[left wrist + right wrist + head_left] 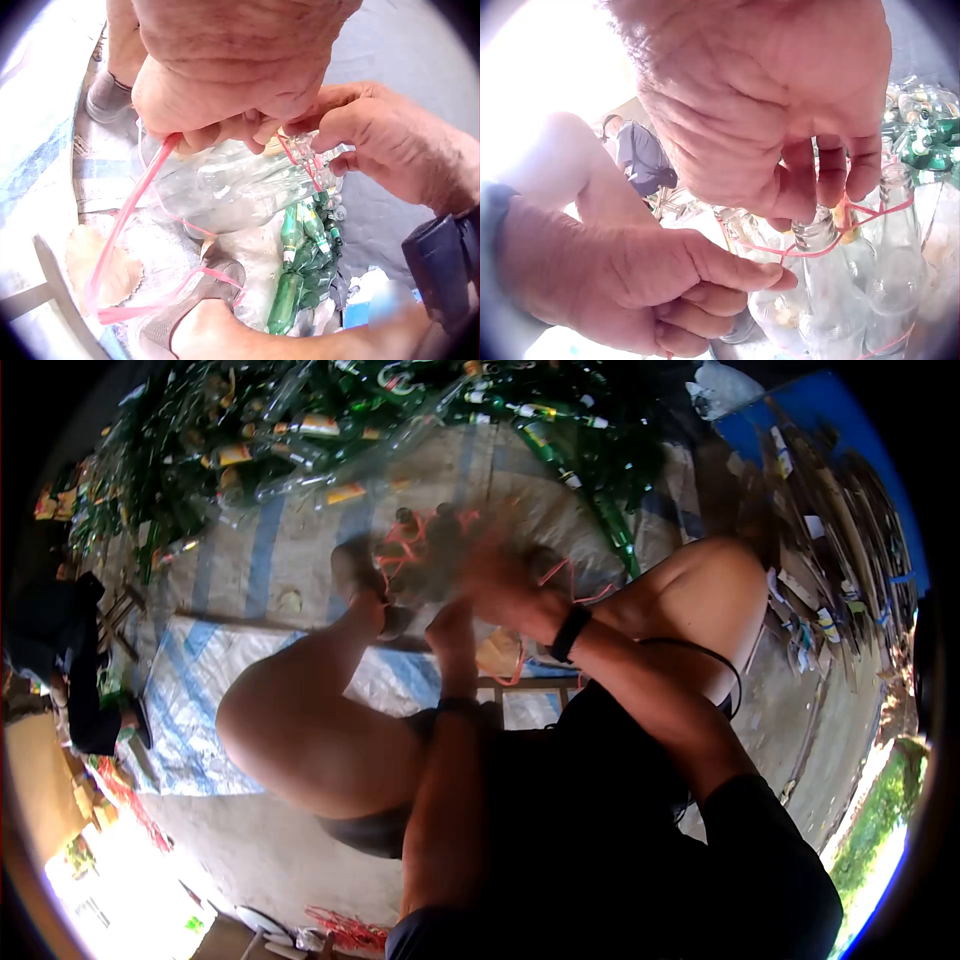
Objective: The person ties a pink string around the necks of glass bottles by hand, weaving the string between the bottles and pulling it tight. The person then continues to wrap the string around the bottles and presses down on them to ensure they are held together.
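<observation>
Grip, left: left hand [630, 285] pinches the pink string [126, 225] between thumb and curled fingers, just beside the bottle necks.
Grip, right: right hand [780, 112] sits above the necks, fingertips hooked round the same string.
Woven sheet [225, 690]: spread on the ground under the feet.
Green bottles [560, 420]: heaped beyond, well apart from the hands.
Clear bottles [832, 300]: upright cluster under both hands.
String: looped round the necks, a loose end trailing down.

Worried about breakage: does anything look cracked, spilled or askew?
Nothing stands out. The clear bottles stand upright, bundled in pink string that the left hand and right hand hold; no cracks show. Green bottles lie heaped behind.
</observation>
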`<state>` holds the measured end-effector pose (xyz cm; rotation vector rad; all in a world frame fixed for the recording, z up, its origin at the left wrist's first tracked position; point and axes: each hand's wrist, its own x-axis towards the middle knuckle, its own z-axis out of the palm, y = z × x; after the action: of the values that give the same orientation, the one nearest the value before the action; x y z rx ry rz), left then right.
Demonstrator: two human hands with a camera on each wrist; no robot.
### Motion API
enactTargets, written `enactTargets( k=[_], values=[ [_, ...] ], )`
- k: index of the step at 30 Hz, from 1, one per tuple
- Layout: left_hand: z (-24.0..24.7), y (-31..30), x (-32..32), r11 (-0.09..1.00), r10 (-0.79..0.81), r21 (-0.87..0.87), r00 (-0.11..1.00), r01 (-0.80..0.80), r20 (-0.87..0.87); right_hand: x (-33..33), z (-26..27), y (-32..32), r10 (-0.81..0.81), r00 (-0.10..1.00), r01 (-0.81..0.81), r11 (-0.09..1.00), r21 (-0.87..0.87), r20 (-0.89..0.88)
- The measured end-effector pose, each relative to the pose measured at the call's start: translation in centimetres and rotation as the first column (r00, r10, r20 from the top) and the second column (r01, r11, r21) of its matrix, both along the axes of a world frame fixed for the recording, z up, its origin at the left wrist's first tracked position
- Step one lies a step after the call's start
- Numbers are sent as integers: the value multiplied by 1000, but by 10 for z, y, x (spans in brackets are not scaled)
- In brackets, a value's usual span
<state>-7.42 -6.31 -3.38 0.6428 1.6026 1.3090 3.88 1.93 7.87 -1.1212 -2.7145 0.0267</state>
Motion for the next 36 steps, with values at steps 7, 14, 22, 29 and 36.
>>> enactTargets(
  k=[7, 14, 22, 29, 36],
  values=[
    [32, 3, 2, 986, 66, -157, 992, -48, 107, -1, 36, 2, 122, 992, -123, 979, -165, -16],
    [29, 10, -1, 986, 39, -159, 996, -51, -79, -11, 23, 19, 171, 970, -84, 903, -421, 175],
    [16, 11, -3, 982, 66, -165, 985, -92, -159, -17, 4, 15, 165, 959, -108, 965, -238, 231],
    [32, 11, -3, 970, 79, -222, 994, -95, -79, -17, 8, -2, 67, 968, -97, 989, 113, 243],
    [34, 13, 2, 976, 89, -190, 990, -109, -107, -18, 43, -4, 57, 826, -238, 937, 256, 561]
  ],
)
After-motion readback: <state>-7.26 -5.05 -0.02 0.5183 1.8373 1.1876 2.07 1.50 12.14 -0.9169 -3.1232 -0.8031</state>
